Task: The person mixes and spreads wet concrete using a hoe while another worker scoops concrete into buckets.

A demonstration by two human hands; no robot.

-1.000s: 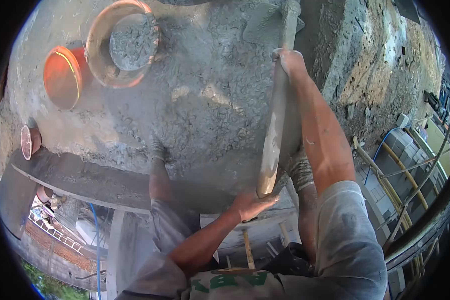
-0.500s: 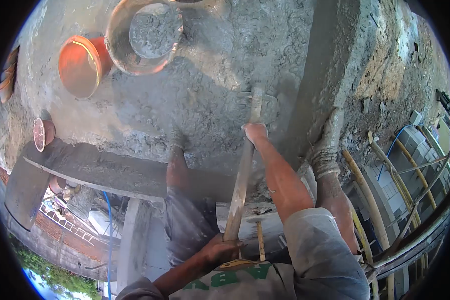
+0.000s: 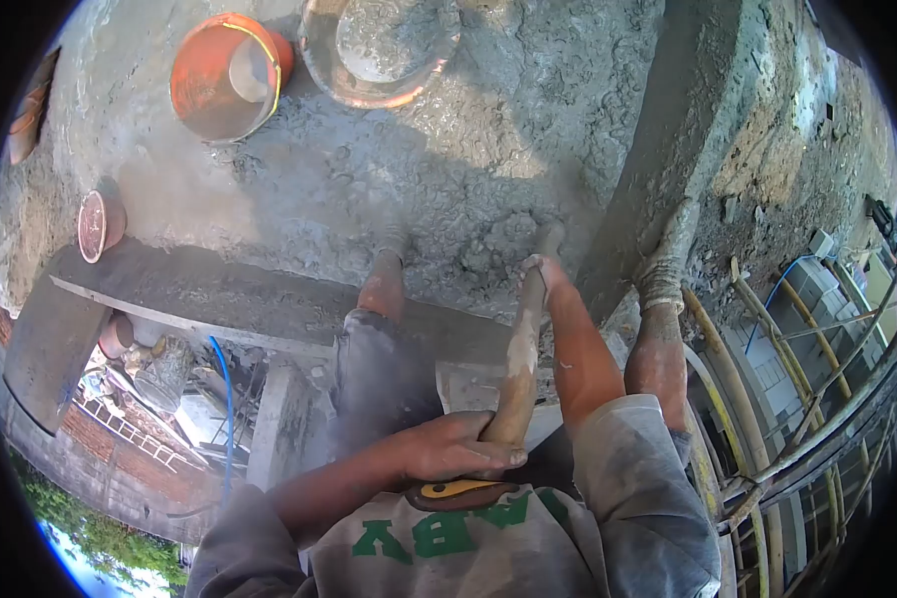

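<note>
A long wooden handle [image 3: 521,357], smeared with grey mud, slants up from the waist to the wet cement [image 3: 488,189]. My left hand [image 3: 458,446] is closed round its near end, just in front of the shirt. Farther along, my right hand [image 3: 540,271] grips the handle low, close to the cement. The tool's head cannot be made out; its far end sits in or against the wet mix. Both legs stand apart, with mud-covered feet.
An orange bucket [image 3: 209,85], a large round tub [image 3: 369,95] with cement inside and a small reddish pot [image 3: 100,226] stand at the upper left. A concrete ledge [image 3: 219,299] crosses below. Bamboo poles [image 3: 747,399] lie right, beside a drop.
The tool came back from the upper right towards the body, its flat head visible earlier and now hidden. The buckets shifted right and up in view as the camera turned.
</note>
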